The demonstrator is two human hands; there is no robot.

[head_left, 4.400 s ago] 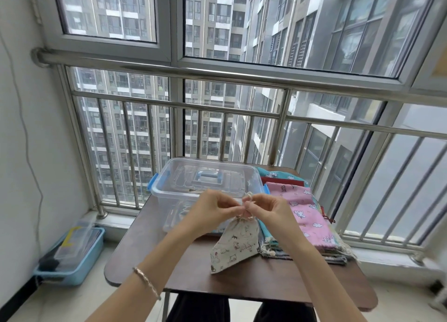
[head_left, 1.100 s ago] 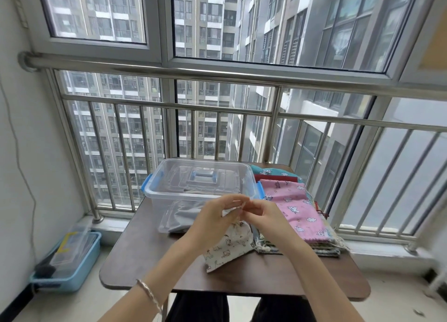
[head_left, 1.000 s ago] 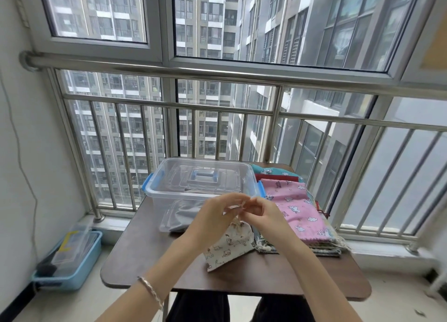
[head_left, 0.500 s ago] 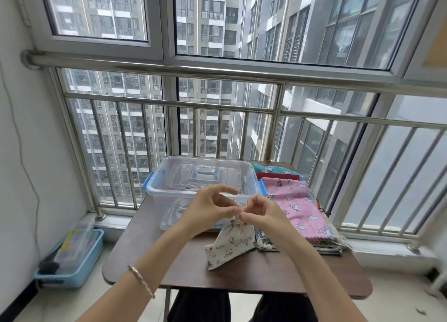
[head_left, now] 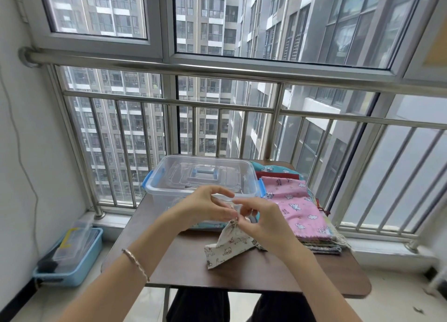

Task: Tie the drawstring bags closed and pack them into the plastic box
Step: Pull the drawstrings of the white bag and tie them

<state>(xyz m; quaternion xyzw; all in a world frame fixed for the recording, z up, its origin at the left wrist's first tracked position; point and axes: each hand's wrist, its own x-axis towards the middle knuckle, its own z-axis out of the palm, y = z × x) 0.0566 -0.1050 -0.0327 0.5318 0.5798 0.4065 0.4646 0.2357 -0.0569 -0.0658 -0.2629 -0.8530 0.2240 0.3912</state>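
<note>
Currently, mid-frame, fingers of your left hand (head_left: 205,208) and right hand (head_left: 264,221) pinch the bag (head_left: 227,248) at its neck, raised for knotting.

left hand (head_left: 204,209) forefinger now arches up off the pinch, right hand (head_left: 263,222) fingers spread looser, cream bag (head_left: 227,248) neck sits lower

My left hand (head_left: 205,208) and right hand (head_left: 263,222) bare, forearms uncovered down to the picture's edge, thin twisted silver bracelet (head_left: 135,263) round my left wrist, dark trousers (head_left: 200,304) low in my view.
</note>
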